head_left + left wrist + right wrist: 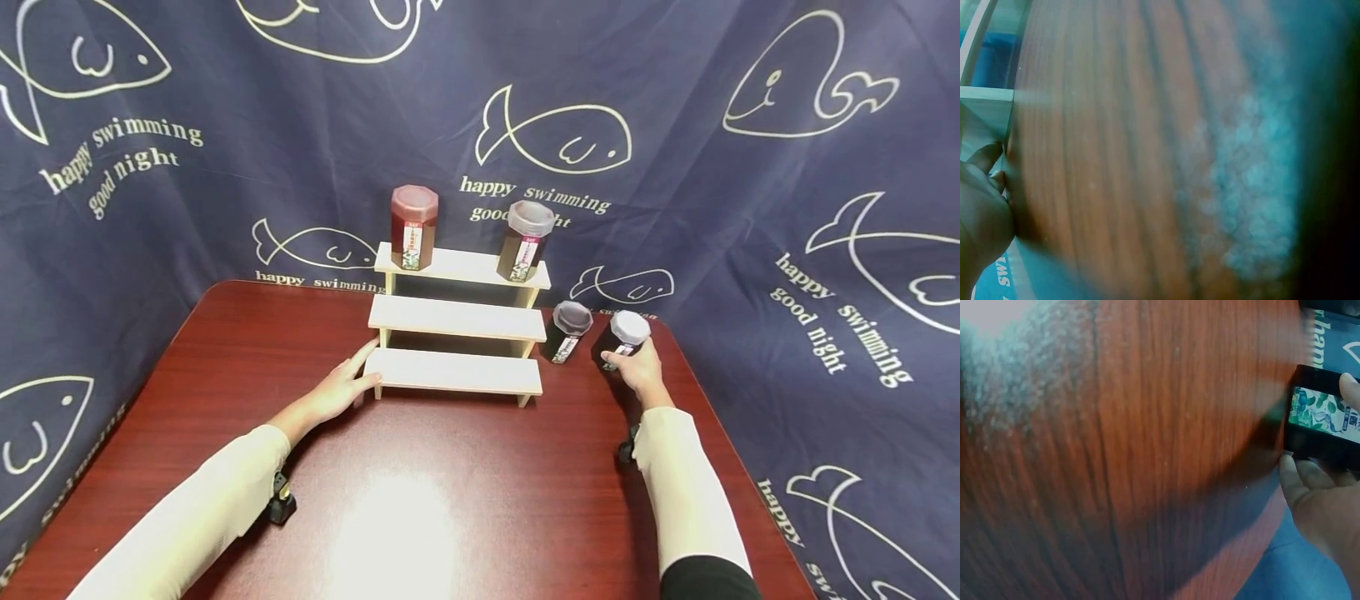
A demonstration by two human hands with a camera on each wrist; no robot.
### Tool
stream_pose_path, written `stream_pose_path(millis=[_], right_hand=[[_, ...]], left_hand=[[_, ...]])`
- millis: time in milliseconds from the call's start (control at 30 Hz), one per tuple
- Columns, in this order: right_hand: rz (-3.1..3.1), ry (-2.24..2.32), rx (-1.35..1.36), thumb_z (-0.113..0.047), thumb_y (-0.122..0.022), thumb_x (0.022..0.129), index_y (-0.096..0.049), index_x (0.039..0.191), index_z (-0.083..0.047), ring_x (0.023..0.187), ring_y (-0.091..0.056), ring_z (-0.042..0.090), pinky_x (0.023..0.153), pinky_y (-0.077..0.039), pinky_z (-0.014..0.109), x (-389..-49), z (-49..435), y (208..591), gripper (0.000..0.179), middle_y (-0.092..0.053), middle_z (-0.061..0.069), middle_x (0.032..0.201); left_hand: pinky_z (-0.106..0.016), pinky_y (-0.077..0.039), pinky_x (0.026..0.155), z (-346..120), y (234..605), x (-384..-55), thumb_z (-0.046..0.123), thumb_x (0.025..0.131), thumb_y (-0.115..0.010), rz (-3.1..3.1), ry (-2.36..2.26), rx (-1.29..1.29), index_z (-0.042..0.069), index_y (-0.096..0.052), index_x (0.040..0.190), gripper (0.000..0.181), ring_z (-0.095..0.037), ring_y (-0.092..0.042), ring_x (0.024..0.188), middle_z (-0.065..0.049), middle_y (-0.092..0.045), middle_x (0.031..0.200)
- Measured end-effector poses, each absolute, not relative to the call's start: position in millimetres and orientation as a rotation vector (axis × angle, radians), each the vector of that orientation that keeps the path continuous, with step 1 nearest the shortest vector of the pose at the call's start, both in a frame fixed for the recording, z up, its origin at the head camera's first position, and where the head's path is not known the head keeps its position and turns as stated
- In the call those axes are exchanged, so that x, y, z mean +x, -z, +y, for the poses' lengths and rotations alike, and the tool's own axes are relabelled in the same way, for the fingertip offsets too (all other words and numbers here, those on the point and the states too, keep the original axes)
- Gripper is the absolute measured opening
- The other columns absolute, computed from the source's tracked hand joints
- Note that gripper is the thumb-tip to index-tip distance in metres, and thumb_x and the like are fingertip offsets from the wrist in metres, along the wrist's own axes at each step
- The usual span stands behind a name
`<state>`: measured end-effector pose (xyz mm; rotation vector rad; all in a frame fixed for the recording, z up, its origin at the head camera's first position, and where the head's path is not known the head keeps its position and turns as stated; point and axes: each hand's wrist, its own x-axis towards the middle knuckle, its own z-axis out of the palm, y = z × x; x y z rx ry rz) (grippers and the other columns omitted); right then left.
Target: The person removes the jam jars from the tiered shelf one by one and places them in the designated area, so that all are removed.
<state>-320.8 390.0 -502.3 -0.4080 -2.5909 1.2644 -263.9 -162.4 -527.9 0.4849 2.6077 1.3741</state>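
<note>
Gripping a dark jar (625,337) with a grey lid, the right hand (643,372) is curling its fingers around the leaf-printed label, too small to read. That jar is standing on the red-brown table (465,500), just beside a second dark jar (567,330). The left hand (339,390) is lying flat, fingers straight, touching the left end of the stepped wooden shelf (457,333). Both forearms are reaching forward. The backdrop (750,208) is reading "happy swimming good night".

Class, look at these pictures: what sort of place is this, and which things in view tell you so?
Probably a staged recording set, not a kitchen or shop: a fish-print cloth hangs as a backdrop round a bare red-brown table, and the only props are a stepped rack and four jars.
</note>
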Motion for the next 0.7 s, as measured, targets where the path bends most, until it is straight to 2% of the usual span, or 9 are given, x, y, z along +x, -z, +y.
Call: stream_pose_path(millis=[133,233,300,333,400,433,533,600,700], right_hand=[[-2.575,-1.303,-0.410,-0.011,-0.081,0.082,-0.037,0.145,0.006,0.126,-0.048,0.040,0.109,-0.036,0.048,-319.5,389.3,502.3,0.078,-0.051,0.029,0.138],[-2.512,-1.428,-0.366,-0.004,-0.080,0.083,-0.037,0.144,0.007,0.125,-0.049,0.036,0.108,-0.037,0.042,-320.1,388.3,501.4,0.075,-0.051,0.029,0.138],[-2.453,-1.516,-0.330,0.001,-0.078,0.083,-0.036,0.146,0.006,0.125,-0.048,0.033,0.108,-0.036,0.038,-320.3,387.1,499.8,0.076,-0.051,0.028,0.139],[-2.419,-1.543,-0.304,0.003,-0.078,0.083,-0.035,0.148,0.006,0.126,-0.048,0.033,0.108,-0.035,0.036,-320.2,386.6,497.9,0.078,-0.050,0.028,0.140],[-2.370,-1.549,-0.294,0.003,-0.078,0.083,-0.028,0.152,0.003,0.129,-0.046,0.032,0.111,-0.032,0.034,-317.2,386.7,493.6,0.085,-0.047,0.026,0.144],[-2.350,-1.537,-0.299,0.002,-0.078,0.082,-0.024,0.155,0.001,0.130,-0.045,0.031,0.112,-0.031,0.033,-315.6,386.3,490.2,0.091,-0.046,0.025,0.145],[-2.260,-1.532,-0.293,0.001,-0.079,0.082,-0.012,0.160,-0.005,0.133,-0.043,0.032,0.114,-0.031,0.035,-313.3,383.6,476.9,0.103,-0.042,0.026,0.150],[-2.210,-1.512,-0.305,0.000,-0.079,0.082,-0.009,0.162,-0.009,0.135,-0.041,0.031,0.115,-0.031,0.035,-312.4,379.3,465.2,0.107,-0.039,0.025,0.151],[-2.147,-1.492,-0.272,0.001,-0.079,0.081,-0.015,0.161,-0.011,0.136,-0.040,0.033,0.114,-0.032,0.040,-313.6,370.5,449.6,0.103,-0.038,0.024,0.153]], left_hand=[[-0.065,-0.026,0.108,-162.8,528.2,-263.3,0.036,0.103,-0.055,2.632,-1.369,0.494,0.017,-0.019,0.163,0.073,-0.041,-0.056,0.105,-0.016,-0.062,0.074],[-0.066,-0.019,0.112,-163.1,529.0,-263.5,0.036,0.103,-0.055,2.629,-1.379,0.493,0.017,-0.019,0.163,0.073,-0.046,-0.049,0.118,-0.016,-0.062,0.072],[-0.065,-0.017,0.113,-163.4,529.8,-263.6,0.036,0.103,-0.055,2.617,-1.387,0.477,0.019,-0.018,0.163,0.073,-0.046,-0.051,0.116,-0.013,-0.061,0.066],[-0.064,-0.017,0.114,-163.6,529.6,-263.7,0.037,0.103,-0.055,2.604,-1.387,0.467,0.020,-0.017,0.163,0.074,-0.045,-0.055,0.108,-0.010,-0.056,0.058],[-0.063,-0.019,0.114,-162.7,530.3,-263.7,0.037,0.103,-0.055,2.589,-1.389,0.463,0.020,-0.015,0.164,0.075,-0.039,-0.061,0.094,-0.007,-0.055,0.059],[-0.062,-0.021,0.113,-162.4,530.4,-263.6,0.037,0.103,-0.055,2.579,-1.394,0.455,0.021,-0.015,0.164,0.075,-0.035,-0.061,0.081,-0.006,-0.055,0.059],[-0.060,-0.025,0.109,-162.1,528.2,-263.1,0.036,0.103,-0.055,2.570,-1.403,0.464,0.020,-0.015,0.164,0.075,-0.025,-0.059,0.064,-0.008,-0.056,0.060],[-0.060,-0.025,0.109,-161.8,525.9,-262.4,0.035,0.104,-0.055,2.569,-1.403,0.471,0.019,-0.014,0.164,0.074,-0.021,-0.058,0.060,-0.008,-0.056,0.060],[-0.060,-0.022,0.112,-161.7,523.9,-261.5,0.036,0.104,-0.054,2.558,-1.409,0.463,0.021,-0.014,0.164,0.074,-0.021,-0.059,0.058,-0.006,-0.056,0.056]])
